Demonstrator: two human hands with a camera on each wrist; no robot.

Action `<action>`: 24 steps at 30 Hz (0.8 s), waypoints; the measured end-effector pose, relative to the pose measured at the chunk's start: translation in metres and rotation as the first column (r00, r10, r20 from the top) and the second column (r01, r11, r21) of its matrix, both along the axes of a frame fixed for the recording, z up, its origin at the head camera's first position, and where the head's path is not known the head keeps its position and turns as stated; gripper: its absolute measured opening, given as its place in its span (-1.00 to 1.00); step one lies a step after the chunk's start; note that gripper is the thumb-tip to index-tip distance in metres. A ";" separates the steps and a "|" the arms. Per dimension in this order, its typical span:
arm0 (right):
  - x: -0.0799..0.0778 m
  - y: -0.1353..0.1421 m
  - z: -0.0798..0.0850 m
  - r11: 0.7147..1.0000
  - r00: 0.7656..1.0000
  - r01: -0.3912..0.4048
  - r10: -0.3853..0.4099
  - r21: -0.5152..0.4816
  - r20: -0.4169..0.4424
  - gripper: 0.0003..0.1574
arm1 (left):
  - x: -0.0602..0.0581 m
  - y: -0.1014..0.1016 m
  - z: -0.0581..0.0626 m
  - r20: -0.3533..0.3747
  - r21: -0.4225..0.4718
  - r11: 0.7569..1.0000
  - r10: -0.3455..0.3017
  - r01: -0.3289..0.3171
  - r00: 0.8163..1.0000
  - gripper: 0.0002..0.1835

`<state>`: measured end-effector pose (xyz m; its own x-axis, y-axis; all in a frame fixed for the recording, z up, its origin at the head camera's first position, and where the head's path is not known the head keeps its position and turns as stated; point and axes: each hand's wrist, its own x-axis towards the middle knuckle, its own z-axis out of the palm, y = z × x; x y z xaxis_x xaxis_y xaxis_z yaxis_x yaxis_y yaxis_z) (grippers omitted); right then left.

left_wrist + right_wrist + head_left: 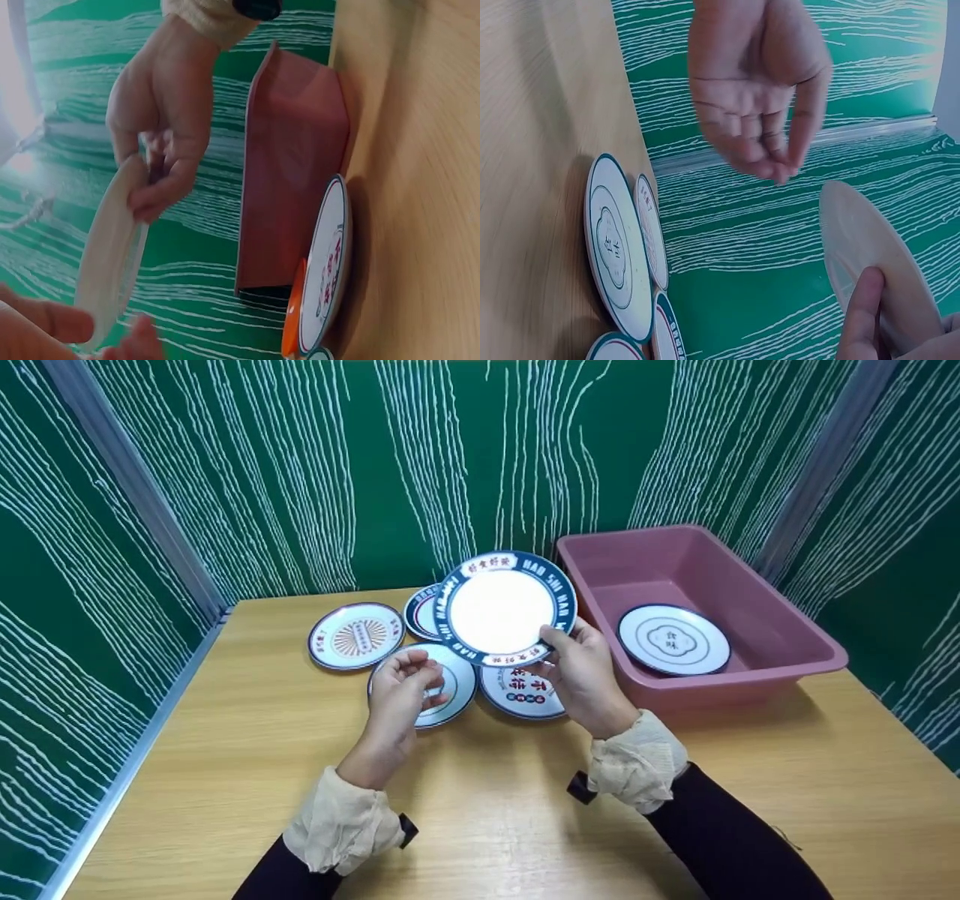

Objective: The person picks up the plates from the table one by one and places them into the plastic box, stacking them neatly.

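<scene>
My right hand (589, 675) pinches a plate (504, 611) by its near right rim, thumb on top and fingers beneath. The plate has a dark blue band with lettering and is held up above the table, tilted toward me. My left hand (401, 694) hovers to the left of it, fingers loosely bent and holding nothing. In the right wrist view a gap shows between the left hand (761, 97) and the held plate (874, 255). Below lie a plate with a grey outline design (454, 701) and one with red characters (521, 701).
A pink basin (750, 577) stands at the right with one plate (673, 639) inside. A plate with a sunburst print (356, 636) lies at the left, and a blue-banded plate (421, 611) is partly covered behind. Green patterned walls (285, 472) enclose the wooden table (247, 735).
</scene>
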<state>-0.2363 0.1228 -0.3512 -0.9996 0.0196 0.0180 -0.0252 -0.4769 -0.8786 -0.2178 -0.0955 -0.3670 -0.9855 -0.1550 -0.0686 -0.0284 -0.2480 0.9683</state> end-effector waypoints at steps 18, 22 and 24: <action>-0.008 0.044 0.007 0.989 0.989 0.142 -0.140 -0.040 0.057 -0.31 | -0.044 -0.053 -0.027 0.176 -0.475 0.875 -0.008 0.092 0.984 -0.54; -0.009 0.052 0.008 0.983 0.983 0.174 -0.170 -0.053 0.067 -0.32 | -0.049 -0.060 -0.033 0.206 -0.511 0.852 -0.003 0.110 0.979 -0.45; -0.009 0.056 0.009 0.981 0.981 0.185 -0.181 -0.054 0.064 -0.31 | -0.051 -0.063 -0.035 0.207 -0.518 0.848 -0.007 0.115 0.978 -0.41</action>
<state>-0.2451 0.1791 -0.3423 -0.9784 0.2014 -0.0473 -0.0659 -0.5201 -0.8515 -0.2690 -0.1586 -0.4022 -0.9702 -0.1613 -0.1811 -0.2233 0.3034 0.9263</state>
